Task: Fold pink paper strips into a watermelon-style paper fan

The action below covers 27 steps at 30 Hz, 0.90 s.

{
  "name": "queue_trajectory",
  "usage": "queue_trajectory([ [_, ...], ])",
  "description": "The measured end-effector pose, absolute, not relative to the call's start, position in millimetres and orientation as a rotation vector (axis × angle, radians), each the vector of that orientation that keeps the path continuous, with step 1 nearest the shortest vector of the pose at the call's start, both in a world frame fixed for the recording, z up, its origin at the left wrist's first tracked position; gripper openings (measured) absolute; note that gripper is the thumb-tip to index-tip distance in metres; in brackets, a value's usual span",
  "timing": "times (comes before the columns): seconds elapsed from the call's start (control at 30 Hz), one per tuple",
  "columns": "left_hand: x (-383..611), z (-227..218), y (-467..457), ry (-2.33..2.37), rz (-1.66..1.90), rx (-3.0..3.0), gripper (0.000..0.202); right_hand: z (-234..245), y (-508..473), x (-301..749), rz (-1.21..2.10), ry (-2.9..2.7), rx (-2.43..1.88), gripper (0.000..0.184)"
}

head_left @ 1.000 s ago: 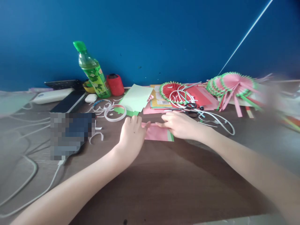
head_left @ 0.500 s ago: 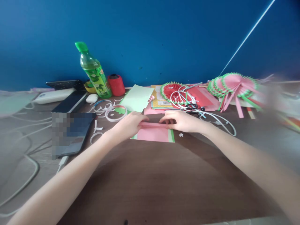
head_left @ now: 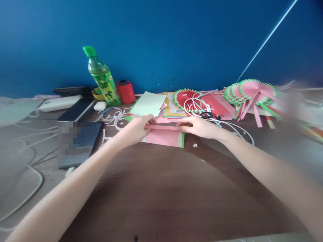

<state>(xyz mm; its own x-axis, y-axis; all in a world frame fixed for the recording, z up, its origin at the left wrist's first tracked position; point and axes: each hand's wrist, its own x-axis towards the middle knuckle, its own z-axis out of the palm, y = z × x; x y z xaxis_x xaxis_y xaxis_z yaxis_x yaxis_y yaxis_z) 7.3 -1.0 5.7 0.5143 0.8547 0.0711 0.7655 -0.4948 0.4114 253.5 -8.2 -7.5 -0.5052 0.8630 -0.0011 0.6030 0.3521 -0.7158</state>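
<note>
A pink paper sheet [head_left: 165,137] with green and pale edge strips has a narrow folded band along its far edge. My left hand [head_left: 140,129] pinches the band's left end, its fingers closed on the paper. At the other end, my right hand [head_left: 198,126] grips the same band between thumb and fingers. The near part of the sheet slopes toward me over the brown table [head_left: 161,188]. Beyond my left hand lies a pale green sheet [head_left: 148,103]. A small white paper scrap [head_left: 195,145] lies to the right of the sheet.
At the back stand a green drink bottle [head_left: 104,82] and a red spool [head_left: 126,92]. A red pleated paper fan [head_left: 186,98] and white cable [head_left: 228,125] lie behind my right hand. Pink pleated fans [head_left: 256,90] sit farther right. A dark tablet [head_left: 82,144] is at left.
Both hands have shifted slightly left and away from me, with the pink sheet moving along. My fingers stay closed at both ends of the folded band.
</note>
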Motion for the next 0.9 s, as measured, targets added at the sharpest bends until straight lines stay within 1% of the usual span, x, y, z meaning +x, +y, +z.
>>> queue_trajectory([
  [0.07, 8, 8, -1, 1.385, 0.348, 2.372, 0.024, -9, -7, 253, 0.930, -2.178, -1.263, 0.020],
  [0.13, 8, 12, -1, 1.396, 0.345, 2.357, 0.029, -11, -7, 253, 0.905, -2.111, -1.248, 0.017],
  [0.3, 6, 21, -1, 1.424, 0.289, 2.342, 0.036, -12, -6, 254, 0.830, -2.042, -1.241, 0.019],
  [0.53, 4, 20, 2, 1.433, 0.375, 2.313, 0.026, -14, -6, 254, 0.764, -2.041, -1.216, 0.015],
  [0.63, 4, 19, 3, 1.421, 0.361, 2.298, 0.028, -13, -7, 254, 0.702, -2.050, -1.224, 0.014],
  [0.73, 4, 19, 4, 1.334, 0.355, 2.284, 0.033, -11, -8, 254, 0.640, -2.044, -1.247, 0.012],
  [0.9, 3, 16, 4, 1.367, 0.467, 2.260, 0.028, -13, -8, 253, 0.594, -2.071, -1.201, 0.010],
])
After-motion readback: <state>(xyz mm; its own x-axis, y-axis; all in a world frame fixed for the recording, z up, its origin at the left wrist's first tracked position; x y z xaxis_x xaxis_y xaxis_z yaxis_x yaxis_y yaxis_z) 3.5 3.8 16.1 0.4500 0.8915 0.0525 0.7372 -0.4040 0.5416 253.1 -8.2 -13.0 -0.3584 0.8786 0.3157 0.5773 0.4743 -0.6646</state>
